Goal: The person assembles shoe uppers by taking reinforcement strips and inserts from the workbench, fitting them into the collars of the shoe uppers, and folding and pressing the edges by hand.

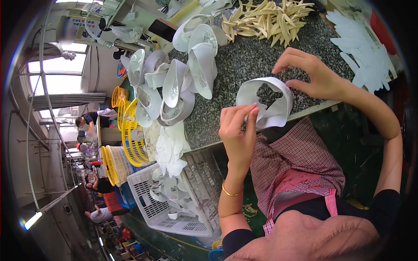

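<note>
A white curved shoe upper (285, 104) stands like a ring at the front edge of the speckled stone table (226, 82). My left hand (237, 135) pinches its near left edge between thumb and fingers. On the other side my right hand (311, 71) is raised, thumb and fingers curved apart, with nothing between them. It is close to the upper's far right rim. Left of my hands lies a cluster of similar white uppers (202, 69), several with sparkling stones.
Pale yellow pointed strips (267, 19) are heaped at the back. Flat white pieces (363, 48) lie at the right, more (170, 148) at the table's left edge. A white plastic basket (201, 172) holding uppers, yellow baskets (133, 135) and a dark phone (162, 29) are at the left.
</note>
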The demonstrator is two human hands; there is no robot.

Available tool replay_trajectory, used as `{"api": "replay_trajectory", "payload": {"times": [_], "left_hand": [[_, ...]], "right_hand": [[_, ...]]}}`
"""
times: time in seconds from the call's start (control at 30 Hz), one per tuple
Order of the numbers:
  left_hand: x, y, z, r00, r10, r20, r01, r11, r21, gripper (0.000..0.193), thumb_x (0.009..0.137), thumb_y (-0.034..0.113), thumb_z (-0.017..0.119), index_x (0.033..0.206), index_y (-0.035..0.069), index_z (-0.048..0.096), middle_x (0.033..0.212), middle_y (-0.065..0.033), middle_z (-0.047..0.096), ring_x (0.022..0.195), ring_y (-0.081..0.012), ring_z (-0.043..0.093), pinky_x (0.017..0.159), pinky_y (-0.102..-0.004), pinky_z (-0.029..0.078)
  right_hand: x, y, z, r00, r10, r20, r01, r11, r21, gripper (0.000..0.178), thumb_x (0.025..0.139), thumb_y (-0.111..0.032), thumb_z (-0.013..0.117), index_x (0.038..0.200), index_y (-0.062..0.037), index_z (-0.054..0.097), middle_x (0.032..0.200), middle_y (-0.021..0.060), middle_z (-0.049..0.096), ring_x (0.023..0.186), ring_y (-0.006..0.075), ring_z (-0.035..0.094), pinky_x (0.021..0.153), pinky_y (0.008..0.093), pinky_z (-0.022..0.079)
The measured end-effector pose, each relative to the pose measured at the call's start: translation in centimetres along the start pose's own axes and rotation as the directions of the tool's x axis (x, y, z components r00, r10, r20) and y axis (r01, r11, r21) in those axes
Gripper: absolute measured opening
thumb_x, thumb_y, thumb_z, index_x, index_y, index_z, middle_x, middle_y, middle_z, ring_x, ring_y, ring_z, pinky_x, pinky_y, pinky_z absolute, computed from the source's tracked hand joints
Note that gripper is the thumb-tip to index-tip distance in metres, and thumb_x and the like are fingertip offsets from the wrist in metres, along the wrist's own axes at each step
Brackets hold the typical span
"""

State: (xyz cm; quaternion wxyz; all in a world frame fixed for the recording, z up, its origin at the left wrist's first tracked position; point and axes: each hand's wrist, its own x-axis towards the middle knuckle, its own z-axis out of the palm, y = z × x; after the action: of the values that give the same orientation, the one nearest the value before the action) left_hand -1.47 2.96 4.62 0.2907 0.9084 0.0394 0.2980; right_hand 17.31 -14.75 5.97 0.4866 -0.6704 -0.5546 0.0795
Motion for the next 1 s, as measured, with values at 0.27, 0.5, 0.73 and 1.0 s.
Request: {"api": "replay_trajectory", "payload": {"times": [0.27,0.5,0.73,1.0], "left_hand": [[1.4,-0.6,3.1,0.931,-0.170,0.322,0.217,0.969,-0.115,0.036,0.078,0.008,0.078,0.110,-0.003,0.065,0.107,-0.0181,0.067,0.100,-0.0364,0.064,0.084,-0.0424,0.051],[0.3,0.3,4.2,0.947,-0.086,0.310,0.098,0.995,-0.025,0.019,0.075,0.004,0.074,0.091,-0.003,0.067,0.092,-0.0161,0.061,0.094,-0.0347,0.056,0.081,-0.0458,0.048],[-1.9,1.1,4.8,0.958,0.253,0.132,-0.278,0.935,0.222,0.011,0.076,0.005,0.067,0.085,-0.001,0.067,0.086,-0.0116,0.061,0.089,-0.0284,0.058,0.071,-0.0390,0.048],[-0.2,0.7,5.7,0.920,0.392,0.013,-0.355,0.819,0.451,0.006,0.080,0.009,0.069,0.081,0.003,0.067,0.079,-0.0080,0.058,0.083,-0.0265,0.058,0.064,-0.0382,0.045]], "right_hand": [[4.5,-2.9,2.6,0.813,-0.287,0.507,0.367,0.928,-0.064,0.038,0.077,0.005,0.063,0.112,0.0012,0.049,0.111,0.0152,0.051,0.109,0.0355,0.057,0.093,0.0430,0.049],[2.0,-3.2,1.8,0.796,0.082,0.599,0.263,0.846,-0.464,0.045,0.072,-0.002,0.074,0.106,0.0062,0.047,0.094,0.0163,0.058,0.090,0.0322,0.068,0.073,0.0403,0.057],[-4.6,-4.6,2.9,0.907,0.064,0.417,0.333,0.498,-0.801,0.033,0.079,-0.012,0.063,0.105,0.0093,0.060,0.087,0.0118,0.065,0.081,0.0209,0.068,0.067,0.0273,0.057],[-3.5,-2.9,2.7,0.937,-0.081,0.340,0.347,0.340,-0.874,0.051,0.076,-0.012,0.063,0.117,0.0171,0.057,0.115,0.0227,0.062,0.104,0.0288,0.063,0.085,0.0291,0.055]]}}
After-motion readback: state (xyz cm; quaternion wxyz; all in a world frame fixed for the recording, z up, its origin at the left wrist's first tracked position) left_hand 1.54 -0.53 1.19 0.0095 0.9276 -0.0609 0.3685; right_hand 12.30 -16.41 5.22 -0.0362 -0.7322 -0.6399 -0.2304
